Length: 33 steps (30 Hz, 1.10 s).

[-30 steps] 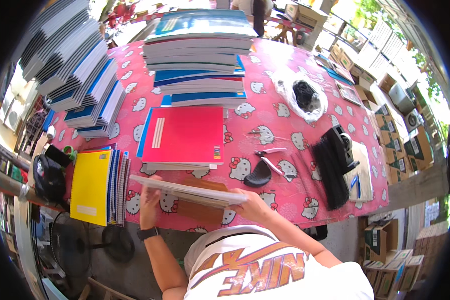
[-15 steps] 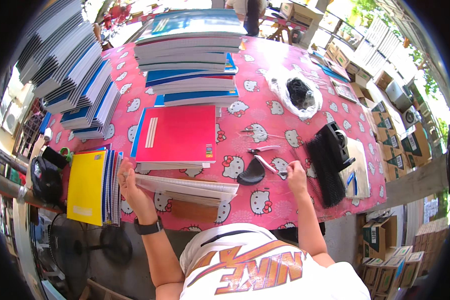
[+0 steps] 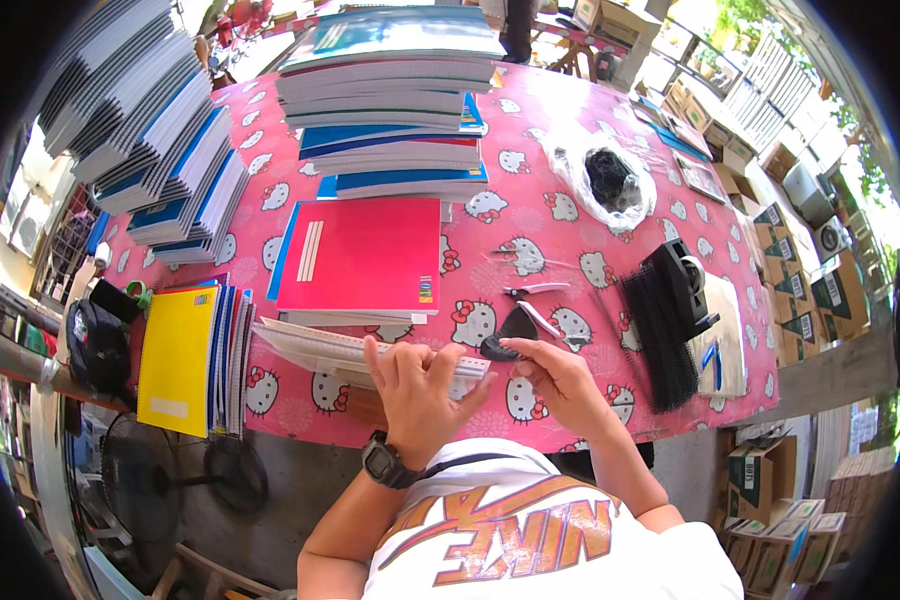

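My left hand point(image 3: 415, 388) rests over the right end of a stack of hole-punched pages point(image 3: 315, 343), its fingers bent but spread apart. Close by on the right, my right hand point(image 3: 560, 385) has thumb and fingertips pinched together; what they hold, if anything, is too small to name. Its fingertips are beside a black curved piece point(image 3: 515, 325) on the table. White-handled pliers point(image 3: 538, 312) lie partly across that piece. Below the pages, a brown cover point(image 3: 365, 408) is mostly hidden by my left hand. A red notebook point(image 3: 365, 255) lies flat just beyond the pages.
Tall notebook stacks point(image 3: 390, 90) stand at the back, and more point(image 3: 150, 130) at the far left. Yellow-covered notebooks point(image 3: 175, 360) sit at the left edge. Black coils point(image 3: 660, 345) and a black tool point(image 3: 685, 290) lie right, below a plastic bag point(image 3: 630, 200) of black bits.
My left hand has moved right, from the left end of the pages to their right end. My right hand has come left and nearer, from beside the pliers to the black curved piece.
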{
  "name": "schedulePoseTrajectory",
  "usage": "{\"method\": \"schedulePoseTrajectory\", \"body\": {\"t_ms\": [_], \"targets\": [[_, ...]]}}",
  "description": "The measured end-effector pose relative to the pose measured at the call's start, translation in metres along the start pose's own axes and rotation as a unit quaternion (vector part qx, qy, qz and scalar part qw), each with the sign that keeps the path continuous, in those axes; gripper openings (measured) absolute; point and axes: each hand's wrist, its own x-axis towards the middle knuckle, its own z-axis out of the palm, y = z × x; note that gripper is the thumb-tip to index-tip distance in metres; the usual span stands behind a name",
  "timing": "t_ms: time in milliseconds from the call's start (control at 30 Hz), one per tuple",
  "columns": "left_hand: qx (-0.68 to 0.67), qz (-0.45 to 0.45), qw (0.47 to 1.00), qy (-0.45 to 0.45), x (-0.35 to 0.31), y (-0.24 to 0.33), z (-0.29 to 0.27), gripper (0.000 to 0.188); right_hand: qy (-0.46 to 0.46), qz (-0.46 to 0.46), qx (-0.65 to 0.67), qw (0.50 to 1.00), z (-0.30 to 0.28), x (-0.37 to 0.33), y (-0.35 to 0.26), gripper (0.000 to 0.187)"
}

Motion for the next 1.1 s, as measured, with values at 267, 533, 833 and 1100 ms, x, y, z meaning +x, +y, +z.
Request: {"method": "schedulePoseTrajectory", "body": {"t_ms": [267, 533, 833, 1100], "targets": [[0.007, 0.013, 1.0, -0.009, 0.004, -0.005, 0.013, 0.035, 0.033, -0.064, -0.075, 0.995, 0.002, 0.008, -0.004, 0.026], [0.007, 0.016, 1.0, -0.014, -0.001, 0.0, 0.011, 0.031, -0.008, -0.062, -0.041, 0.997, 0.0, 0.013, -0.011, 0.021], [-0.025, 0.025, 0.995, -0.096, 0.007, 0.005, -0.01, 0.035, 0.002, -0.097, -0.068, 0.993, 0.0, 0.019, -0.01, 0.025], [-0.167, 0.045, 0.985, -0.028, -0.001, -0.016, -0.017, 0.02, -0.035, -0.102, -0.047, 0.993, -0.001, 0.021, -0.012, 0.029]]}}
